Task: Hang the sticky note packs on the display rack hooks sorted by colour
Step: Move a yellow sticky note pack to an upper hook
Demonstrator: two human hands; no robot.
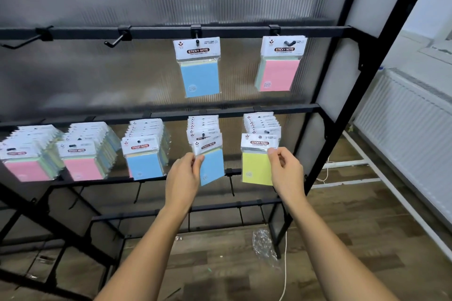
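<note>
My left hand [184, 178] pinches the left edge of a blue sticky note pack [212, 166], tilted and off its hook, in front of a hanging stack [203, 127]. My right hand [285, 168] grips the top right of a yellow pack [255, 168] at the front of the rightmost stack [261, 122]. On the top rail [159, 32] hang a blue pack [199, 68] and a pink pack [280, 66]. The middle row also carries two pink-fronted stacks [27, 154] [83, 151] and a blue-fronted stack [144, 151].
Two bare hooks [22, 43] [116, 40] stick out on the top rail's left. The lower black frame [195, 208] carries nothing. A crumpled plastic wrapper [264, 244] and a white cord [285, 264] lie on the wooden floor. A white radiator [403, 124] stands at right.
</note>
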